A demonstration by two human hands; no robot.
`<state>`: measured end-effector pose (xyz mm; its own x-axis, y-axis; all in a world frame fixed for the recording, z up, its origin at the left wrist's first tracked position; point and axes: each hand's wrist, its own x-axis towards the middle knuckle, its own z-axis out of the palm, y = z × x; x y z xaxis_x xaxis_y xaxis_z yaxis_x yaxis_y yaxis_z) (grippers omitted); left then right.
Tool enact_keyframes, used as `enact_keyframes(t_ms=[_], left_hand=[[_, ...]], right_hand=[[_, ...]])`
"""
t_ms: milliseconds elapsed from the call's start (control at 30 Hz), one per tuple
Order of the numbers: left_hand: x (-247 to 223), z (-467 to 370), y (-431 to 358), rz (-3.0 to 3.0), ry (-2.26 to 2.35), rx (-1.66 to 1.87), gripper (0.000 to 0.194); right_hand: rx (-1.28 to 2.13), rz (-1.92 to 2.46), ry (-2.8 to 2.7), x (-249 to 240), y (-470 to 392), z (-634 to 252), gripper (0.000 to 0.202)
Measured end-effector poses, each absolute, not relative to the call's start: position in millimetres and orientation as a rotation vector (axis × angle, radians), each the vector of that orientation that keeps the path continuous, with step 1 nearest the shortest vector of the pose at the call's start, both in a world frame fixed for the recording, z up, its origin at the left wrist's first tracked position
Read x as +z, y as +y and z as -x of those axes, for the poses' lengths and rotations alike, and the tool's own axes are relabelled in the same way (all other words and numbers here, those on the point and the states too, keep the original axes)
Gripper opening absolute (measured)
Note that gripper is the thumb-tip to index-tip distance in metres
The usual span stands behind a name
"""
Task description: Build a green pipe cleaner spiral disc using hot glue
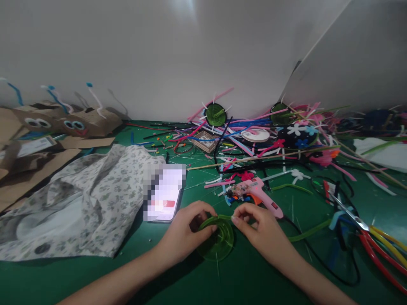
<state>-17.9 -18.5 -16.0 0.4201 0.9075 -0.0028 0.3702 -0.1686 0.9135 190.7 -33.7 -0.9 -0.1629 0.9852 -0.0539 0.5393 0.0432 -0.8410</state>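
Note:
A flat round coil of green pipe cleaner (pixel 224 250) is held low over the green table, in front of me. My left hand (pixel 193 226) pinches its left and upper rim between thumb and fingers. At the coil's upper right edge, my right hand (pixel 252 222) has thumb and fingertips closed on the loose green strand. Beyond the right wrist a length of green pipe cleaner (pixel 310 232) shows; whether it is the same strand is hidden. A pink glue gun (pixel 259 195) lies just past my right hand.
Left of my hands lie a phone (pixel 165 195) and a patterned cloth (pixel 95 195). Brown cardboard figures (pixel 89 123) stand behind. Scissors (pixel 362 226) with red and yellow handles rest at right, near a black cord. Pipe cleaners (pixel 235 135) and finished round pieces (pixel 215 114) clutter the back.

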Motion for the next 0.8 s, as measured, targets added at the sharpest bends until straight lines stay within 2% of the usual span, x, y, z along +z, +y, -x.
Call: enact_keyframes(t_ms=[300,800], left_hand=[[-15.4,17.9,-18.3,-1.726,1.115,0.723,0.012],[-15.2,18.3,-18.3,-1.721,1.113,0.721,0.013]], right_hand=[[0.905,1.485,-1.838,0.9,-35.8,-190.9,0.009],[0.985,1.414,-1.829,-1.9,-35.0,-190.5,0.011]])
